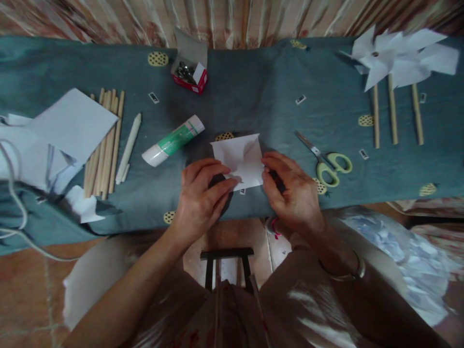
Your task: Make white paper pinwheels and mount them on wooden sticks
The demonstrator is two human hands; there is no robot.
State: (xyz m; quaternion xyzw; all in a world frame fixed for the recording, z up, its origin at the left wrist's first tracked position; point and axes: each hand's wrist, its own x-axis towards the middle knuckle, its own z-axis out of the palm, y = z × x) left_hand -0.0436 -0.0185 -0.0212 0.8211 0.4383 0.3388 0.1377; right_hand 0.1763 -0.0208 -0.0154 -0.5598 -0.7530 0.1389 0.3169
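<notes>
A white paper square (239,154) lies near the table's front edge, its surface creased and cut slits showing at its corners. My left hand (203,193) pinches its lower left corner between thumb and fingers. At the right edge, my right hand (290,186) has its thumb and fingertips closed on the paper's side. To the left of the paper rests a green and white glue stick (176,140). Scissors (324,162) with light green handles lie to the right of my right hand, blades pointing up and left.
An open red box (190,77) of small metal pieces stands at the back. Wooden sticks (105,140), a white pen (128,147) and paper sheets (74,121) lie left, with a white cable (16,193). Paper pinwheels (402,55) on sticks lie far right. A stool (227,253) is below.
</notes>
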